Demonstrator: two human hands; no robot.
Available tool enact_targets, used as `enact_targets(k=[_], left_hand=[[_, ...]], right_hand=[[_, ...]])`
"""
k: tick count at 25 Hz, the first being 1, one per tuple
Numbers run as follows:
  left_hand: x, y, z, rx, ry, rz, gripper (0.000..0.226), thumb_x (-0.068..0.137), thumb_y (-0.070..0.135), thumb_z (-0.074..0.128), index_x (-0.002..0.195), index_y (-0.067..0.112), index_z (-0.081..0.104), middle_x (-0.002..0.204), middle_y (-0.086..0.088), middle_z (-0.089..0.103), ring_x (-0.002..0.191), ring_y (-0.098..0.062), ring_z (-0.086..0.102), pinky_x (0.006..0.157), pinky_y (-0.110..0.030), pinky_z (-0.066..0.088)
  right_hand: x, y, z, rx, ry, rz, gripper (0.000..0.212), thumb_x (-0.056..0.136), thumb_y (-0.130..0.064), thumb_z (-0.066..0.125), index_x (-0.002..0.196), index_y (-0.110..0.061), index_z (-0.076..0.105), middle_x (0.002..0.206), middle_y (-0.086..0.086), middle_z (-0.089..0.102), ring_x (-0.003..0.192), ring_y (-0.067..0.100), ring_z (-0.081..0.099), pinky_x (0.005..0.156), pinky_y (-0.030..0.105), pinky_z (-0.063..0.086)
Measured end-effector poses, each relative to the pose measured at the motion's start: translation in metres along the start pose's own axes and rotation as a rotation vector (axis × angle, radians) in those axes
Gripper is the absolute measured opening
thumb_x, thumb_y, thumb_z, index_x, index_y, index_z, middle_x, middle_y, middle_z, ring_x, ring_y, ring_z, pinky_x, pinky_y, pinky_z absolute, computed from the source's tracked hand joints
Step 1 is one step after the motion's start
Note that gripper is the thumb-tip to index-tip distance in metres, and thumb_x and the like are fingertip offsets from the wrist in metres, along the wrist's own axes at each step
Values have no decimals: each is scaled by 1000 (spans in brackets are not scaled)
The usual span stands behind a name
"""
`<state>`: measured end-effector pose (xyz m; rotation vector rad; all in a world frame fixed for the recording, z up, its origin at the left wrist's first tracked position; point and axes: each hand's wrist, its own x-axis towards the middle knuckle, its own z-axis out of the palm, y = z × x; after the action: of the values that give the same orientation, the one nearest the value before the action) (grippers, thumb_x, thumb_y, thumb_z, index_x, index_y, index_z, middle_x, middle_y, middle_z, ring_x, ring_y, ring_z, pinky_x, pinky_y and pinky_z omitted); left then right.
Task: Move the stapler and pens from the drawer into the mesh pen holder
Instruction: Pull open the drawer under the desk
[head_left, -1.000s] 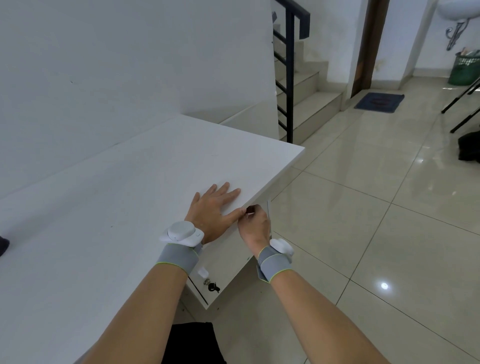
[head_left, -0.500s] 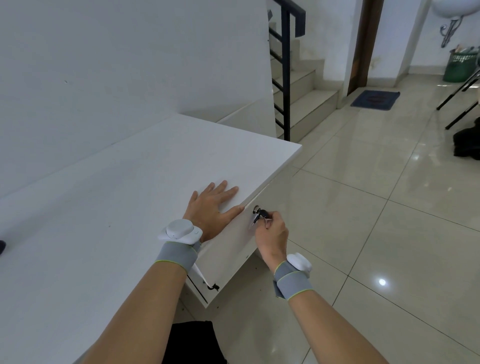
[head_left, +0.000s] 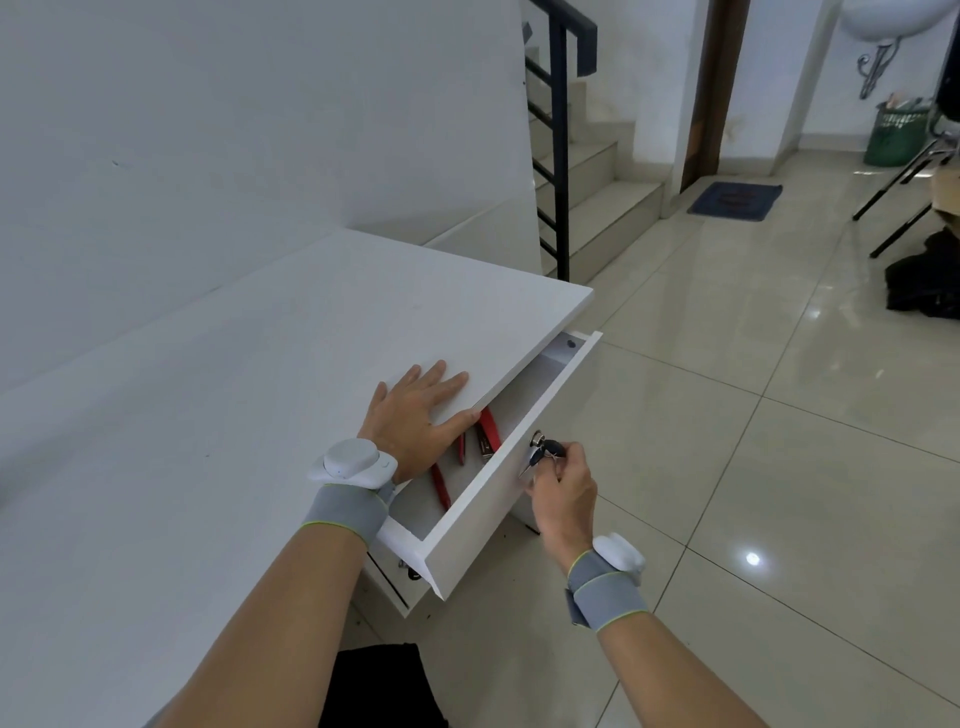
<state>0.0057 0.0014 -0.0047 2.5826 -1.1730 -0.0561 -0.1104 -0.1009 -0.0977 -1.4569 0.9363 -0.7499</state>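
1. A white desk (head_left: 218, 415) is seen from above, through a camera worn on the person's head, with a plain wall behind it and a tiled floor to the right.
2. The left hand (head_left: 415, 415) is laid flat on the desk top near its front edge, fingers spread, thumb hooked over the edge; nothing is held in it.
3. The right hand (head_left: 563, 491) is pinched on a key (head_left: 545, 448) set in the lock on the face of the drawer (head_left: 498, 499).
4. The drawer is seen partly pulled out from under the desk top, its far end barely clear of the desk edge.
5. Inside the drawer, a red stapler (head_left: 488, 432) is seen lying beside two red pens (head_left: 440, 486), all partly hidden by the left hand and the desk edge.
6. The mesh pen holder is not shown anywhere in view.
7. The step in hand is judged to be the opening of the drawer; nothing has been taken out.
8. For the next move, a wider opening would likely be needed so that the items can be reached, and the key would have to be let go before the stapler or a pen is picked up.
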Motion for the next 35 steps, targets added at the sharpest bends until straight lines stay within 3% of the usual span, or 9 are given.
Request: enact_targets(k=[4,10,26,28,30,32,35], left_hand=[[1,-3,2,7,16,5,54,87,57,38,137,38,29,154,6,22,143,-19,13,116,-48,6],[3,-4,3,0,20,3,54,87,57,39,137,38,30,153,6,23,143,-19,13,117,-48,6],[1,-2,4,14,37,4,54,87,56,39,137,36,30,153,4,24,143,-20,14,116,-49,7],[2,-2,3,10,38,3,54,87,56,39,137,36,30,153,4,24,143,-20,14,116,-49,7],[1,-2,3,5,37,3,54,87,55,39,137,36,30,153,4,24,143,-20,14,116,-49,6],[1,-2,2,9,36,5,54,87,55,39,137,36,30,153,4,23,143,-20,14,116,-49,7],[1,-2,2,13,38,0,54,88,55,39,137,35,29,153,4,23,143,-20,14,116,-48,6]], right_hand=[[-1,2,-4,29,1,5,14,89,0,43,91,-5,56,62,-5,52,70,25,51,80,58,53],[-4,6,-15,25,9,5,15,89,-1,43,85,-12,52,63,-4,54,71,27,54,78,59,54],[-8,15,-28,31,45,20,17,87,3,42,87,-8,56,63,-2,54,70,28,53,79,59,53],[-7,14,-29,10,55,14,17,87,3,43,88,-5,57,64,3,56,70,32,54,77,55,54],[-6,13,-30,-11,69,7,16,85,3,45,87,-6,59,64,4,57,70,32,53,67,39,53],[-4,11,-32,-19,84,12,17,84,3,47,85,-6,61,66,5,58,71,28,51,59,24,42],[-3,7,-31,25,121,50,25,82,6,47,93,-4,66,97,15,66,88,28,55,75,26,39]])
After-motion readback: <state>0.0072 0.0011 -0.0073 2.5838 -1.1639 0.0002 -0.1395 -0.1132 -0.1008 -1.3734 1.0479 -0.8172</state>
